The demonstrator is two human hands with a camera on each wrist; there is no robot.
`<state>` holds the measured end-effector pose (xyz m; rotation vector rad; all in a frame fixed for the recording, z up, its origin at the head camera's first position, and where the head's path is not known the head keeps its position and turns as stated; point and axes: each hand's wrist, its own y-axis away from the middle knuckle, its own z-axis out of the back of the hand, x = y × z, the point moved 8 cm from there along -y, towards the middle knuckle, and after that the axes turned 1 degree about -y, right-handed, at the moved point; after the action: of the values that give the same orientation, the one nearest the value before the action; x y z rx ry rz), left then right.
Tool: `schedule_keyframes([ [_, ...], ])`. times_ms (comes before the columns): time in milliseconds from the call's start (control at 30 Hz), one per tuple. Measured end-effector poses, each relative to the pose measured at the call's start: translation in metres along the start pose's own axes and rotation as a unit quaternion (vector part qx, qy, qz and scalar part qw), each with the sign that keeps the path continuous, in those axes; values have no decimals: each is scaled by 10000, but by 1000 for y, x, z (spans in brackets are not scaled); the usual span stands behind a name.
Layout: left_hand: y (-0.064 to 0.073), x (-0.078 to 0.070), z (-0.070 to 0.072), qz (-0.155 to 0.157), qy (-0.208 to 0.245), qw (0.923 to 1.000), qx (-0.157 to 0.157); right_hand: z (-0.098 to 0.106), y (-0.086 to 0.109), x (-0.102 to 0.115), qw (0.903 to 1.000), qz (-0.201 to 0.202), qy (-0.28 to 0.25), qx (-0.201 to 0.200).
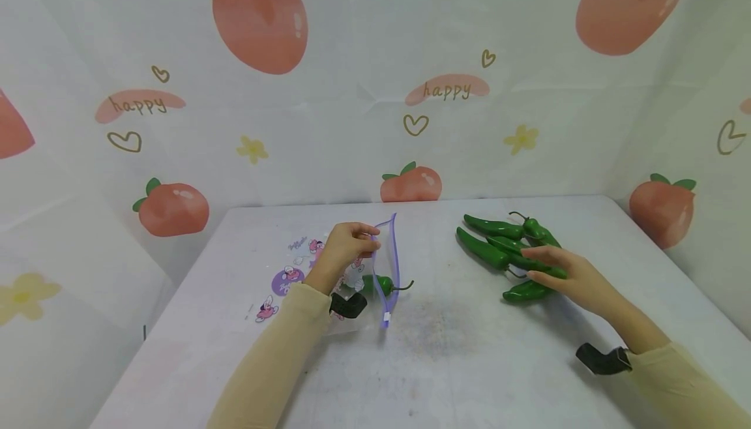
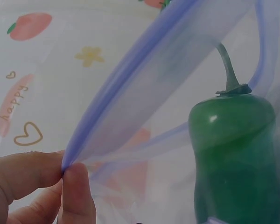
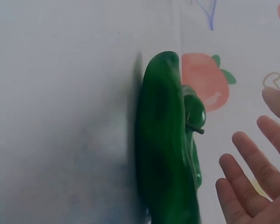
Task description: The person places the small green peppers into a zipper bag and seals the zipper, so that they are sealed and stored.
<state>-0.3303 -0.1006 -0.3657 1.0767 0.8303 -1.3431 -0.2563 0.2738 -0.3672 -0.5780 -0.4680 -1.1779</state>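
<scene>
My left hand (image 1: 346, 250) pinches the purple-edged mouth of a clear zip bag (image 1: 395, 253) between thumb and fingers. The bag lies on the table, its mouth held apart and facing right. One green pepper (image 2: 235, 149) is in the bag, its stem poking out past the rim. On the right, my right hand (image 1: 577, 279) is over a pile of green peppers (image 1: 495, 256), fingers spread and slightly bent. In the right wrist view those fingers stand apart from the nearest pepper (image 3: 163, 140), with nothing in their grasp.
Pink and purple cartoon prints (image 1: 287, 280) mark the bag's left part. A white table (image 1: 422, 377) carries everything, with faint brownish stains near its middle. Behind and at the sides hangs a white cloth (image 1: 340, 135) printed with peaches, hearts and flowers.
</scene>
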Motion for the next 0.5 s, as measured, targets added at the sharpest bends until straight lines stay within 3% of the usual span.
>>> schedule_keyframes([
  [300, 1, 3, 2, 140, -27, 9999, -60, -3, 7, -7, 9998, -143, -31, 113],
  [500, 0, 3, 2, 69, 35, 10000, -29, -6, 8, -9, 9994, -238, -139, 200],
])
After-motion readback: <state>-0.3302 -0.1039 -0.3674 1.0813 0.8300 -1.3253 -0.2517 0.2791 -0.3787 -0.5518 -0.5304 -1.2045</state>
